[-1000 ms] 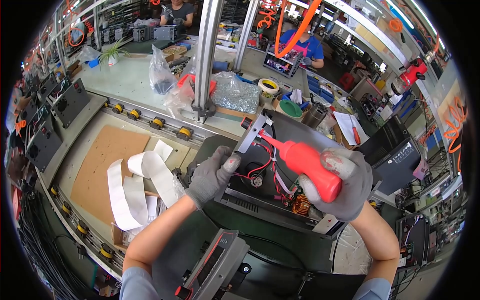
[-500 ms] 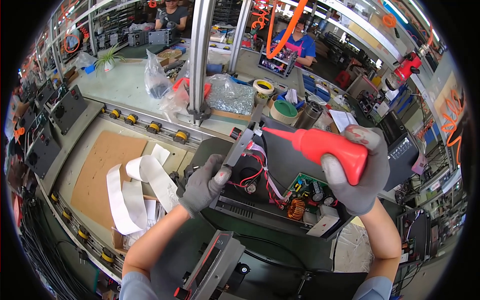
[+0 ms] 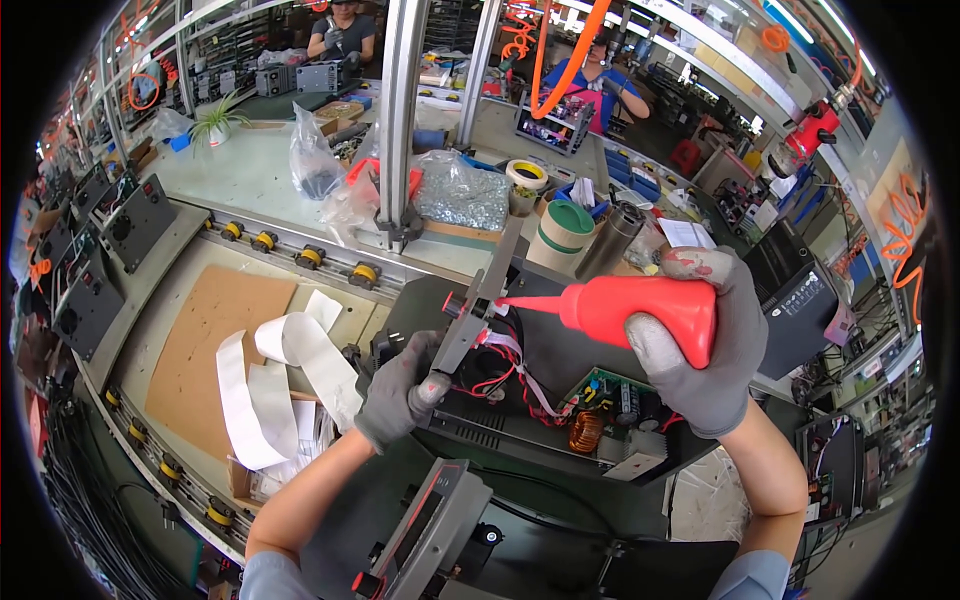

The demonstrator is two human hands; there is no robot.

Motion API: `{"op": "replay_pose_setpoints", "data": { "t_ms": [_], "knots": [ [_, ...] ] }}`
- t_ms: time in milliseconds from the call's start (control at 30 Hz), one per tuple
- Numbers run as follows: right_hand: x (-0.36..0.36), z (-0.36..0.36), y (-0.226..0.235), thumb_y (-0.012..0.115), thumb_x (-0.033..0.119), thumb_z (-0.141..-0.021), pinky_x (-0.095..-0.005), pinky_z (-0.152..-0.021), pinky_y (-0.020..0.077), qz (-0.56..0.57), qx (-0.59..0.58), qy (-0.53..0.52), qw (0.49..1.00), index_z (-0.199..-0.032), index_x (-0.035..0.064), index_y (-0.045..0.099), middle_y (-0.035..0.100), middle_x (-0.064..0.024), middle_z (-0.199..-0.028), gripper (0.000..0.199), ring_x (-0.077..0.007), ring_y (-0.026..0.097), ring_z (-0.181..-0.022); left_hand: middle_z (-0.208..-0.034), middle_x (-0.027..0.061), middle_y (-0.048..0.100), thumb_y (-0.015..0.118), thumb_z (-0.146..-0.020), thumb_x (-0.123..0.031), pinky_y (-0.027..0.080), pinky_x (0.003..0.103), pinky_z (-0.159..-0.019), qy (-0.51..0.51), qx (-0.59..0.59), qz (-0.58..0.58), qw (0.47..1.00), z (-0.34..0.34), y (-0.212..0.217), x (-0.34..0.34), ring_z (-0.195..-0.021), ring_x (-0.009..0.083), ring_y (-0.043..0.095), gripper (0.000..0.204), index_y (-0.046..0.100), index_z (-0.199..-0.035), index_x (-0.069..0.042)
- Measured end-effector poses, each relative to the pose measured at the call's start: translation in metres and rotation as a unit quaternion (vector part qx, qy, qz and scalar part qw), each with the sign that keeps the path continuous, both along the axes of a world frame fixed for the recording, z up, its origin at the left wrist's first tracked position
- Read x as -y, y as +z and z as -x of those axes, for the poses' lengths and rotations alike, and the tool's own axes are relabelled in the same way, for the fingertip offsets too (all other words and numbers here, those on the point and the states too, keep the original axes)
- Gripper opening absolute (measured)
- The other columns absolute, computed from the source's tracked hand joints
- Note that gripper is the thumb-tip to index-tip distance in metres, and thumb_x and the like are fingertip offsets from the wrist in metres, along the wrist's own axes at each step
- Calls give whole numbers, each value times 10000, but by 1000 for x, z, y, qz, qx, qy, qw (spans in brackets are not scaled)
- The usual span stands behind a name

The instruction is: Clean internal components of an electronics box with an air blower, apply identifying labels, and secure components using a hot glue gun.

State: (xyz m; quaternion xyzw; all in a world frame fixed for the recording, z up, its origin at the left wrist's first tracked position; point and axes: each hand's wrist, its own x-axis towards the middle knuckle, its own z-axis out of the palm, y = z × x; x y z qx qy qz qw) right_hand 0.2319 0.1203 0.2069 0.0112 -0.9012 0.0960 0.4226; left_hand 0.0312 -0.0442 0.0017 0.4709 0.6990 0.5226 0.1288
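Observation:
My right hand (image 3: 735,345), in a grey glove with red stains, is wrapped round a red squeeze bottle (image 3: 650,308) held nearly level. The bottle's thin nozzle points left, its tip at a small white connector on the back of a grey panel (image 3: 466,328). My gloved left hand (image 3: 402,392) grips the lower end of this panel and keeps it tilted up. A red and black knob (image 3: 452,302) sticks out of the panel's front. Red, white and black wires (image 3: 512,352) run from it to a green circuit board (image 3: 602,384) with a copper coil (image 3: 585,432) in the open dark casing.
A second device with a grey panel (image 3: 430,525) stands nearest me. Left are a curled white strip (image 3: 240,410), brown cardboard (image 3: 210,325) and yellow-black rollers (image 3: 310,257). A metal post (image 3: 398,120), a green-lidded cup (image 3: 568,225) and a steel flask (image 3: 617,232) stand beyond. A red power driver (image 3: 810,138) hangs right.
The red bottle has moved left and slightly down with my right hand. The panel has shifted slightly in my left hand's grip. Across the bench, two people have moved their arms.

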Motion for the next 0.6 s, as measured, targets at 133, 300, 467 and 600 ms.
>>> {"op": "replay_pose_setpoints", "data": {
  "t_ms": [133, 300, 467, 600],
  "knots": [
    [3, 2, 0, 728, 152, -715, -285, -772, 465, -16, 29, 9, 999, -1046, -2, 500, 557, -110, -976, 430, -168, 574, -850, -965, 208, 605, 538, -789, -622, 454, 432, -806, 10, -6, -36, 999, -6, -7, 10, -920, 402, 594, 725, 423, -1233, -60],
    [5, 0, 6, 693, 197, -717, -269, -801, 439, 238, 48, 12, 970, -1045, -5, 508, 544, -81, -975, 427, -130, 525, -878, -1005, 166, 600, 515, -683, -802, 461, 377, -816, -39, 57, -26, 997, -4, -26, 19, -927, 324, 613, 953, 442, -1237, -29],
    [5, -10, -7, 699, 172, -706, -270, -804, 440, 206, 43, -20, 977, -1038, -3, 509, 544, -80, -969, 421, -127, 525, -871, -1043, 164, 596, 489, -641, -849, 449, 355, -846, -40, 31, -73, 996, -1, -44, 15, -972, 313, 602, 1048, 443, -1255, -2],
    [1, -6, -24, 745, 138, -676, -303, -700, 498, -4, 42, 26, 999, -1036, 36, 512, 598, -123, -931, 441, -230, 622, -791, -1165, 168, 559, 499, -709, -791, 414, 343, -919, -44, 47, -67, 996, -3, -53, 20, -1073, 295, 560, 1038, 367, -1339, 23]
  ]
}}
